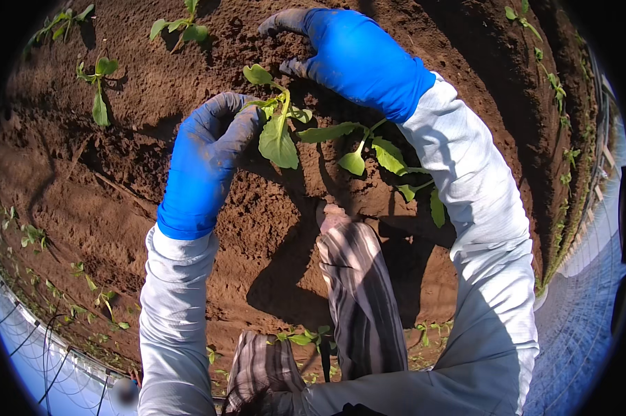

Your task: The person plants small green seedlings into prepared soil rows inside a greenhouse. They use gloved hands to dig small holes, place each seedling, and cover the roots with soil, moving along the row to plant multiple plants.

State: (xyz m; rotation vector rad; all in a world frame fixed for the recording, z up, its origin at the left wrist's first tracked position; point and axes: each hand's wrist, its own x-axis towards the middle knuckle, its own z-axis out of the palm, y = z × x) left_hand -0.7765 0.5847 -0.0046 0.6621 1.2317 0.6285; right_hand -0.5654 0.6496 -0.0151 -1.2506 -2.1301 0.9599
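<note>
My left hand (209,151), in a blue glove dirty with soil, pinches a leaf of a young leafy seedling (281,127) between thumb and forefinger. The seedling stands in brown soil, its large leaf hanging towards me. My right hand (344,57), gloved the same way, is above and to the right of it, fingers apart over loose dark soil (240,52), with nothing seen between them. Below my right wrist grows another seedling (367,143) with several broad leaves. Its stem base is hidden in shade.
More seedlings (100,88) (183,28) grow at the upper left, and rows of small plants (557,93) run along the right. My foot (334,216) is on the soil below the seedlings. Greenhouse framing (58,374) curves along the lower left, where a distant person (135,377) is partly visible.
</note>
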